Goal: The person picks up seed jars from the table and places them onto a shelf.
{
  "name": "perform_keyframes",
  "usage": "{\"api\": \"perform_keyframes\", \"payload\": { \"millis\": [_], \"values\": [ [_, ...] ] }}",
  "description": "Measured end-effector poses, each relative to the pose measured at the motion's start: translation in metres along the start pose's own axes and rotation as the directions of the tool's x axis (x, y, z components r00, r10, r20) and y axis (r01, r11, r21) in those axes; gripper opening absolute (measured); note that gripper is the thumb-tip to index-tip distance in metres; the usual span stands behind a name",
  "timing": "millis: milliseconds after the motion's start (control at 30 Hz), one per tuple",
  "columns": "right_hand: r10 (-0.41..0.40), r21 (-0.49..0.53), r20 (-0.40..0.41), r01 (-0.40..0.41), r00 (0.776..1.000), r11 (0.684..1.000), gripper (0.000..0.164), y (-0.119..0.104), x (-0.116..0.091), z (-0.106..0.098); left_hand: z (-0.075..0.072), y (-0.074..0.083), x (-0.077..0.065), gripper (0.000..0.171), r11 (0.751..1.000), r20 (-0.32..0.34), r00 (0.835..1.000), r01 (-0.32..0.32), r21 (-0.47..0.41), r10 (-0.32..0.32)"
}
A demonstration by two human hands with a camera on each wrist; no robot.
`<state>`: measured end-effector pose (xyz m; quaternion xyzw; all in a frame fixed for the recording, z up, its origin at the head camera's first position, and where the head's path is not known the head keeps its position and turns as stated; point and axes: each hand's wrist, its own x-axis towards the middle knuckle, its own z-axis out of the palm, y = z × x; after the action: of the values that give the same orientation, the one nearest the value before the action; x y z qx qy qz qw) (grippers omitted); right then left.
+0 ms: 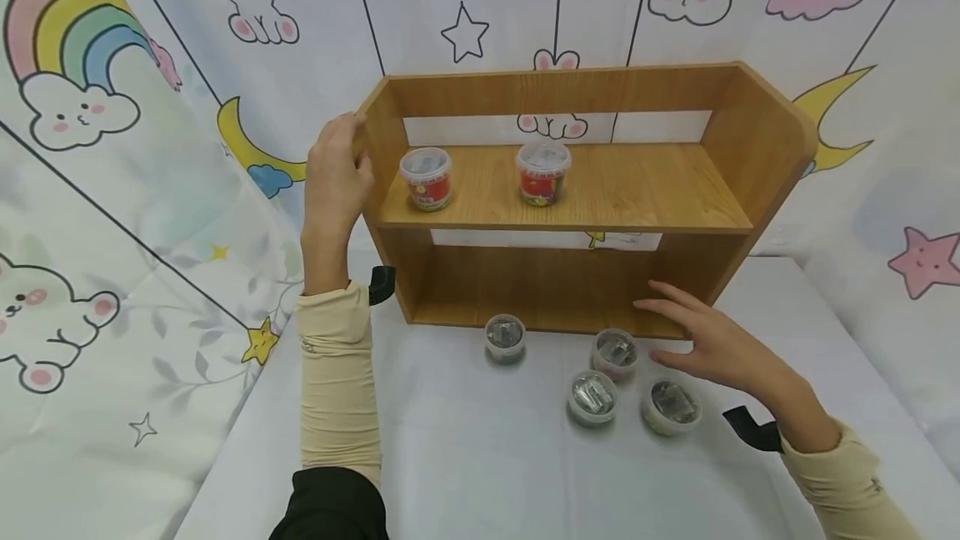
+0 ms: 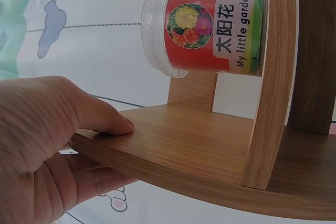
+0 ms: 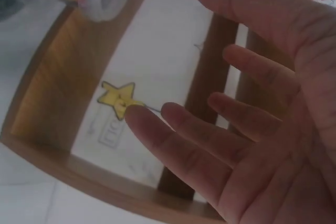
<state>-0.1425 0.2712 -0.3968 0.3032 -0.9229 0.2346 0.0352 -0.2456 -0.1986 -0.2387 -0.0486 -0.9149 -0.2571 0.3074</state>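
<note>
A two-tier wooden shelf stands tilted on the white table. My left hand grips its left side panel, thumb on the inner face and fingers on the outer. Two plastic tubs with clear lids, a left one and a right one, stand on the upper tier; a red label reading "My little garden" shows on a tub in the left wrist view. My right hand, fingers spread and holding nothing, hovers by the shelf's lower right, above a tub on the table.
More lidded tubs sit on the white table in front of the shelf: one tub toward the left, and a tub close to another tub toward the right. A printed cloth with rabbits and stars hangs behind.
</note>
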Motion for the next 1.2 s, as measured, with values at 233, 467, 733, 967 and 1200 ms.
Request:
{"api": "perform_keyframes", "payload": {
  "millis": [233,467,733,967,1200],
  "values": [
    [-0.006,0.101,0.111,-0.006,0.994,0.995,0.060,0.005,0.005,0.020,-0.001,0.000,0.000,0.044,1.000,0.004,1.000,0.004,0.002,-0.004],
    [0.050,0.119,0.181,-0.072,0.982,0.990,0.050,0.005,0.009,0.031,-0.002,0.002,-0.001,0.045,1.000,0.009,1.000,0.008,-0.010,-0.008],
    [0.070,0.143,0.223,-0.104,0.972,0.984,0.036,0.005,0.010,0.041,-0.002,0.001,-0.001,0.045,1.000,0.004,1.000,0.007,-0.012,-0.007],
    [0.039,0.141,0.185,-0.066,0.982,0.988,0.029,0.011,0.014,0.047,-0.002,0.002,-0.001,0.045,1.000,0.002,1.000,0.008,-0.007,-0.008],
    [0.032,0.165,0.170,-0.060,0.985,0.985,0.023,0.013,0.015,0.051,-0.003,0.002,-0.001,0.045,1.000,0.006,1.000,0.014,-0.006,-0.014]
  ]
}}
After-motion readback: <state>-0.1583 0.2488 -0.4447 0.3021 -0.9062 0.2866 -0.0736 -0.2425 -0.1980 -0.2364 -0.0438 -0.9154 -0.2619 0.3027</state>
